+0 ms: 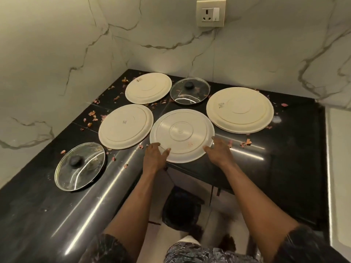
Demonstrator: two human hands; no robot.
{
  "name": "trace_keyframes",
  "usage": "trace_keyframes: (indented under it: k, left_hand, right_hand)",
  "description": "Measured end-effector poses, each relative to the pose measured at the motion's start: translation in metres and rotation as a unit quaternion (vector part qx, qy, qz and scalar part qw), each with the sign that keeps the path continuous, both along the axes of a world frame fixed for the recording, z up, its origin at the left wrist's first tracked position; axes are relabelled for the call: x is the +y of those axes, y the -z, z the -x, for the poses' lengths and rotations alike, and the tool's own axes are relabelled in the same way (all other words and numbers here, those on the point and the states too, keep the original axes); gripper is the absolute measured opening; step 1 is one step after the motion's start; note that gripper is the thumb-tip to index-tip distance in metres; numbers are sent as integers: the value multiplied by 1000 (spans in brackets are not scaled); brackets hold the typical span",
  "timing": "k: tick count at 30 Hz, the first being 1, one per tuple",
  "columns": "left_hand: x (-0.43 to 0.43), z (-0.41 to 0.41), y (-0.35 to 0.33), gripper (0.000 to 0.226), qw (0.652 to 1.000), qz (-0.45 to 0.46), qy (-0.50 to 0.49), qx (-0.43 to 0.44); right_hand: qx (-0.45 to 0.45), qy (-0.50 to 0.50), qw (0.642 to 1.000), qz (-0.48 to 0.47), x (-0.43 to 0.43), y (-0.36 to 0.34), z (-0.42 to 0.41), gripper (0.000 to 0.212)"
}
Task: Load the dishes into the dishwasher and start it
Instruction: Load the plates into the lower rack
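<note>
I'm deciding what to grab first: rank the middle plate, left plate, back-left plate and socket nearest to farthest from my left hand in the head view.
From the left hand:
1. Middle plate, touched at its near-left rim.
2. Left plate, just left of the hand.
3. Back-left plate, farther back toward the corner.
4. Socket, high on the back wall.

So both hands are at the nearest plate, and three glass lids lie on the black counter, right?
Two, not three: the head view shows a far lid and a near lid on the black counter. The left hand and right hand are at the nearest plate.
</note>
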State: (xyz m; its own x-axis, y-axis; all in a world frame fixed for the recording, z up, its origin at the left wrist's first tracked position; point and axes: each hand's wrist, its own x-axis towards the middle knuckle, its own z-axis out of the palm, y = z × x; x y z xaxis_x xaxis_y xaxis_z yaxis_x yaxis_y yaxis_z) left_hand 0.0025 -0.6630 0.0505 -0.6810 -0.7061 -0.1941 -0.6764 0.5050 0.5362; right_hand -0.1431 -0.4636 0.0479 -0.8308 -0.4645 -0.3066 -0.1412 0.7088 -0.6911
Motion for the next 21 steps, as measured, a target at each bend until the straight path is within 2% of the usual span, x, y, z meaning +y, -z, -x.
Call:
trace_keyframes:
  k: [3, 8, 14, 17, 21]
  left_hand:
    - [-20, 12, -2, 70, 998, -50, -42, -6]
    - [-41, 31, 0, 76, 988, -134, -78, -5]
    - [-62, 48, 16, 75, 986, -141, -87, -29]
    - [-69, 56, 13, 72, 983, -144, -116, -8]
    - [-84, 70, 10, 75, 943, -255, -203, 70]
  right_hand:
    - [-32, -1, 999, -13, -11, 3, 14, 67]
    - [-63, 19, 998, -21, -34, 1, 38, 66]
    - [-71, 86, 994, -5, -52, 9, 51, 67]
    - [-73, 133, 988, 29, -55, 12, 53, 61]
    - [-69, 158, 983, 59, -54, 19, 57, 48]
